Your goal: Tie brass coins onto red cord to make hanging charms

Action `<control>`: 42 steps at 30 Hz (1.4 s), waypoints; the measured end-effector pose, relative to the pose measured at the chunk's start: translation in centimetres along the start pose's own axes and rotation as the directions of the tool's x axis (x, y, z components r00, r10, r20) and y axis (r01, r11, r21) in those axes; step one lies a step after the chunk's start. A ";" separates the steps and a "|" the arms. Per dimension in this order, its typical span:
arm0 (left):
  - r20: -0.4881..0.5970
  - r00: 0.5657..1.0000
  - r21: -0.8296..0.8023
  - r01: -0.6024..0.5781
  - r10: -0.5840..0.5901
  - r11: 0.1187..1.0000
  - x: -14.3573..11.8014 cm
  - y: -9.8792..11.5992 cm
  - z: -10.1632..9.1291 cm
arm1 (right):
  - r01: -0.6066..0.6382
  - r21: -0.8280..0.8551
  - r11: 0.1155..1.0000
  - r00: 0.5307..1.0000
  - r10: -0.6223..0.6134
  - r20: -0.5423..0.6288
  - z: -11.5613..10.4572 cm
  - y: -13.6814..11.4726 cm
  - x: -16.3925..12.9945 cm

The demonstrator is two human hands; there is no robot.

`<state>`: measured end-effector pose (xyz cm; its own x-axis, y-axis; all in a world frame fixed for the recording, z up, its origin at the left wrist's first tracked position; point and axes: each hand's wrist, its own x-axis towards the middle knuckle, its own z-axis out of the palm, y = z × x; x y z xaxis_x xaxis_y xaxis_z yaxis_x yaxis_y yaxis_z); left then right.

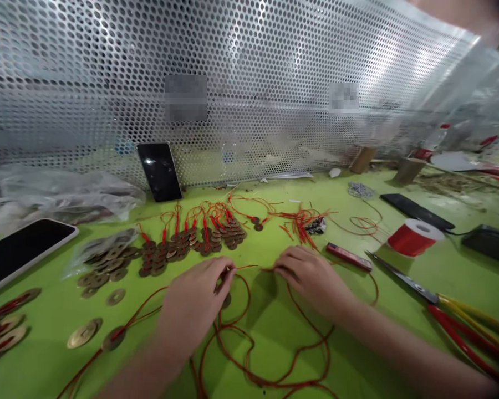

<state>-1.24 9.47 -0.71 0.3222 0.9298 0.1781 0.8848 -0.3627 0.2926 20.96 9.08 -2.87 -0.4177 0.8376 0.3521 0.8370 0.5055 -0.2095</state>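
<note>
Left hand: I see my left hand [195, 302] palm down on the green worktop [399, 310], fingers pinched shut on the red cord [249, 267].
Right hand: my right hand [310, 274] lies knuckles up just across from it, fingers curled closed on the same cord, which runs taut between the two hands.
Cord: one long red cord, looping over the worktop beneath both forearms (its loose end I cannot trace).
Coin under left hand: one coin [226, 301] peeks out at the left fingertips; whether it is threaded I cannot tell.
Strung coins: a row of bundles [193, 241] with red tassels lies beyond the hands, too overlapped for me to count.
Loose coins: two brass coins [83, 333] at the near left, more in a clear bag [103, 249].
Phones: two, one flat at far left [20, 249], one leaning on the perforated screen [159, 170].
Spool: one red spool [413, 237] at right.
Scissors: one pair [432, 296], red and yellow handles, near the right forearm.
</note>
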 end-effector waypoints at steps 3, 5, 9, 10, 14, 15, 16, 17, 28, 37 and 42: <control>-0.018 0.998 0.077 -0.054 0.055 0.996 0.0 -0.1 0.2 | 0.046 -0.039 0.998 0.999 -0.046 0.007 -0.1 0.0 -0.1; -0.016 0.997 0.095 -0.070 0.071 0.993 0.0 -0.2 0.3 | 0.060 -0.059 0.996 0.998 -0.060 0.011 -0.1 0.0 -0.1; -0.018 0.996 0.105 -0.091 0.093 0.990 -0.1 -0.1 0.5 | 0.062 -0.077 0.995 0.998 -0.062 0.002 0.0 0.0 -0.3; -0.020 0.995 0.110 -0.100 0.102 0.989 -0.1 -0.1 0.5 | 0.064 -0.079 0.995 0.998 -0.064 0.004 0.0 0.1 -0.3; -0.015 0.990 0.134 -0.137 0.141 0.981 -0.1 0.0 0.6 | 0.066 -0.088 0.994 0.998 -0.065 0.019 -0.1 0.1 -0.2; -0.016 0.989 0.136 -0.143 0.147 0.980 -0.1 0.0 0.7 | 0.067 -0.090 0.994 0.998 -0.066 0.021 -0.1 0.0 -0.2; -0.018 0.989 0.136 -0.144 0.148 0.980 -0.1 0.0 0.7 | 0.069 -0.093 0.993 0.998 -0.067 0.022 -0.1 0.0 -0.2; -0.019 0.989 0.133 -0.143 0.146 0.981 0.0 0.0 0.8 | 0.070 -0.096 0.993 0.997 -0.068 0.023 -0.1 0.0 -0.2; 0.004 0.990 0.158 -0.142 0.144 0.977 -0.1 0.1 0.6 | 0.084 -0.113 0.990 0.996 -0.080 0.041 -0.3 -0.1 -0.2; 0.020 0.982 0.204 -0.187 0.187 0.961 -0.2 0.0 0.5 | 0.068 -0.096 0.993 0.997 -0.065 0.038 -0.2 0.1 -0.4; 0.015 0.981 0.177 -0.192 0.193 0.965 -0.2 0.0 0.6 | 0.075 -0.097 0.992 0.997 -0.072 0.034 -0.3 0.1 -0.3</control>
<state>-1.09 9.33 -1.34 0.4915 0.8434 0.2172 0.8518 -0.5174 0.0815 21.28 8.78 -2.78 -0.4886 0.8056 0.3350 0.8337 0.5443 -0.0931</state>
